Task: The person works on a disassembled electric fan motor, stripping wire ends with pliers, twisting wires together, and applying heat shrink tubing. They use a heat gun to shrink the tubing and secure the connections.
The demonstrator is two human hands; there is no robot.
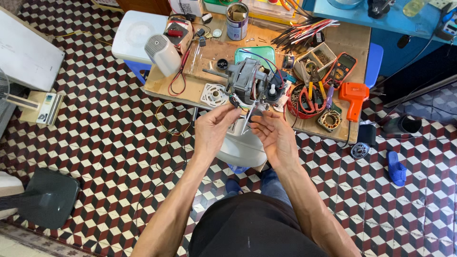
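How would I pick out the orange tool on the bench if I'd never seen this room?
Find the low wooden table on the checkered floor, then go to its right edge. Just right of the red bowl of pliers lies the orange pistol-shaped tool, handle pointing toward the person. It is the only solid orange thing there.

The floor (pixel 95 143) carries a cube pattern of dark red, white and black tiles. On the tan wooden worktop (pixel 228 50) sit a grey metal motor (pixel 247 83), a green tray (pixel 257 52) at its twelve o'clock, and an orange drill (pixel 354 97) at three o'clock. A blue slipper (pixel 396 167) lies on the floor.
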